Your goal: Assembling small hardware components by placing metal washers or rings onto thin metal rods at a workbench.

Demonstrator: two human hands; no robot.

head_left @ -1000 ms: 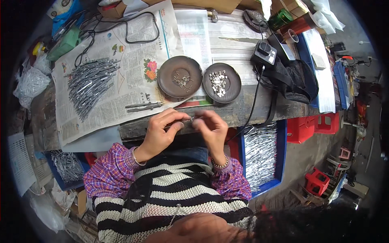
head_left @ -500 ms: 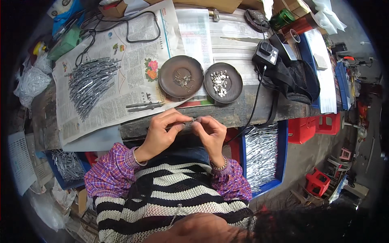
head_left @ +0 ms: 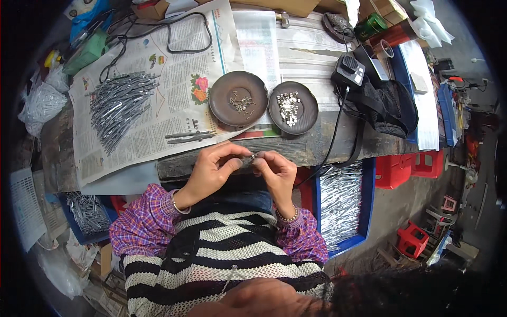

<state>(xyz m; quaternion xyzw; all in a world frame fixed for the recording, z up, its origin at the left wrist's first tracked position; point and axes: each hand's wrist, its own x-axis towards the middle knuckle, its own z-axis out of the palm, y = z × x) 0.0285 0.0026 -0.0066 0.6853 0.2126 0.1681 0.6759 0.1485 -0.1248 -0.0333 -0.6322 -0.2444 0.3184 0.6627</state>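
Note:
My left hand (head_left: 214, 168) and my right hand (head_left: 277, 171) meet fingertip to fingertip just above the table's near edge. Both are closed in a pinch around a small metal piece (head_left: 253, 156), mostly covered by the fingers. Beyond them lies a brown dish (head_left: 219, 111) with thin metal pins (head_left: 241, 103). Right of it, a smaller dark dish (head_left: 308, 113) holds small shiny round pieces (head_left: 289, 108). A pair of pliers (head_left: 189, 137) rests on the newspaper (head_left: 177, 87), left of my left hand. Farther left spreads a pile of slim grey metal parts (head_left: 120, 105).
Blue bins of metal parts stand below the table edge, one at the right (head_left: 368, 211), one at the left (head_left: 74, 224). A black cable (head_left: 336, 132) runs from a black device (head_left: 348, 70) down over the edge. Red stools (head_left: 393, 171) stand at the right.
My hands stay together in nearly the same place, with the fingertips shifting slightly around the small metal piece. The table scene moves very slightly in the picture.

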